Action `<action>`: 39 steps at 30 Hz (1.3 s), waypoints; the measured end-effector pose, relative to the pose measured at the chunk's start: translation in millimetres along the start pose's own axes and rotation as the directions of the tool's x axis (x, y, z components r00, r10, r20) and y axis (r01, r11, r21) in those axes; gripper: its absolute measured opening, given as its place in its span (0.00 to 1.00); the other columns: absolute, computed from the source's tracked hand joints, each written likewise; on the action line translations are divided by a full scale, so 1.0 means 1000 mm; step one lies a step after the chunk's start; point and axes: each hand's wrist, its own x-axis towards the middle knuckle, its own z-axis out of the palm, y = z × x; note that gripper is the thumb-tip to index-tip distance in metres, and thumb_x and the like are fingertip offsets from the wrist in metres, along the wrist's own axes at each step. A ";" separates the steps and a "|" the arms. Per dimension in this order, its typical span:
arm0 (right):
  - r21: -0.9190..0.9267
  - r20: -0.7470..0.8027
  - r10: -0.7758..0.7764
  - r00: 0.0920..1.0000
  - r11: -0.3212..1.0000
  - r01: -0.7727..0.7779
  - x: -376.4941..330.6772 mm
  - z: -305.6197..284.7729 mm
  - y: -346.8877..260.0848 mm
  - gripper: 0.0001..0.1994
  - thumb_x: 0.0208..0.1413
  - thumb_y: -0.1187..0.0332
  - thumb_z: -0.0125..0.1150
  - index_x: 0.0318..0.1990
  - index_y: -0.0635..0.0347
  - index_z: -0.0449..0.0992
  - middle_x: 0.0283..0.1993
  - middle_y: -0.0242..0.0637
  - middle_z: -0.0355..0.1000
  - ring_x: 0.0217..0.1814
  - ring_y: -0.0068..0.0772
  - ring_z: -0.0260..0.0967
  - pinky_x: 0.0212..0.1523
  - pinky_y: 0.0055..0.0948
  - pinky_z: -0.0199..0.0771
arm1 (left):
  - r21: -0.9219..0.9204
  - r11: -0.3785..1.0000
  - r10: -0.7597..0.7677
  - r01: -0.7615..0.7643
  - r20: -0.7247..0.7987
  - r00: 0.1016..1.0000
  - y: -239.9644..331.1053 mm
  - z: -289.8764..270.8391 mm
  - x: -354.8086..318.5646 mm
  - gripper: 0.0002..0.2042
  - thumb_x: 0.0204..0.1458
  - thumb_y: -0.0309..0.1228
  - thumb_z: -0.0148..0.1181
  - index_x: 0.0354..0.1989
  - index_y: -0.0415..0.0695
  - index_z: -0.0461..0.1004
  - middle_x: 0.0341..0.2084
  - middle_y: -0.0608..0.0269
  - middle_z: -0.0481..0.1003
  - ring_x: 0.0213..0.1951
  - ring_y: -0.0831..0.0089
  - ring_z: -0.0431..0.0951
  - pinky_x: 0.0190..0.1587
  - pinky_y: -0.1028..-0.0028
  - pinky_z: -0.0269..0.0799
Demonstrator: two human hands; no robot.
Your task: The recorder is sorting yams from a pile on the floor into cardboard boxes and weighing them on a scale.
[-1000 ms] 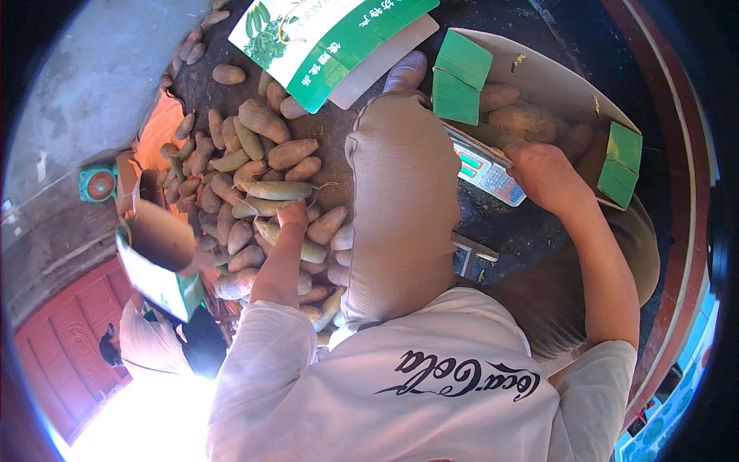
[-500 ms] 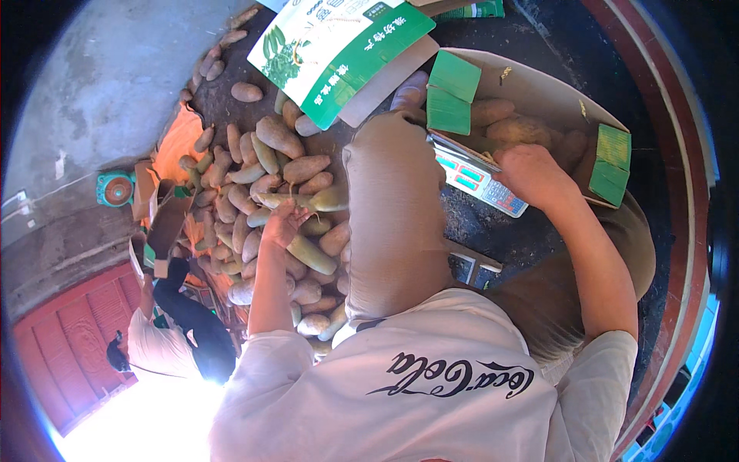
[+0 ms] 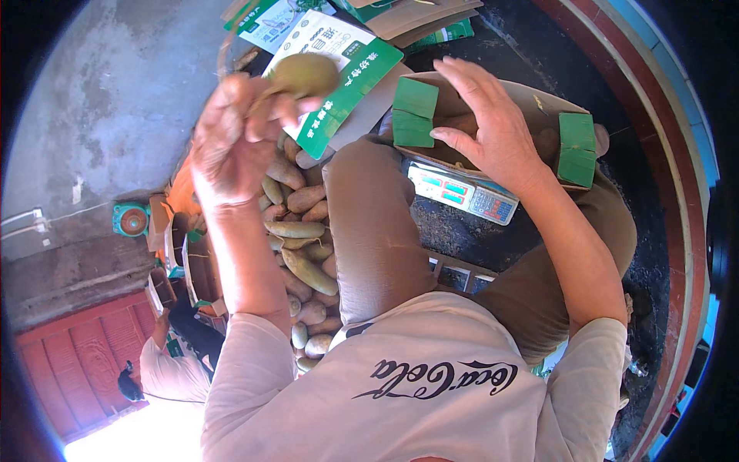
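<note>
Seen from above, a seated person in a pale printed shirt and brown trousers works over a heap of long, brownish-green tubers (image 3: 296,231) lying on the ground beside the left knee. The left hand (image 3: 231,142) is raised high and blurred, its fingers closed around one greenish tuber (image 3: 304,75), held up in front of a white and green printed carton flap (image 3: 339,69). The right hand (image 3: 493,127) hovers with fingers spread wide and holds nothing; it sits just above an open cardboard box (image 3: 539,104) with green flaps. The box rests on a small weighing scale (image 3: 462,192) whose display panel faces the person, between the knees. More flattened cartons lie beyond the box at the top of the view. At lower left, well apart, another person (image 3: 165,369) in a light shirt bends near a red door (image 3: 69,362), and a small teal round object (image 3: 132,219) sits on the grey concrete floor (image 3: 131,100).
</note>
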 end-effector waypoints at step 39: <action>-0.201 0.755 0.322 0.571 0.943 -0.266 -0.033 0.031 0.019 0.14 0.55 0.61 0.47 0.39 0.62 0.72 0.38 0.49 0.70 0.43 0.52 0.66 0.42 0.43 0.65 | 0.502 -0.478 -0.677 0.721 -0.733 0.063 -0.303 -0.128 -0.346 0.36 0.43 0.39 0.60 0.62 0.57 0.49 0.62 0.62 0.49 0.63 0.63 0.51 0.61 0.56 0.50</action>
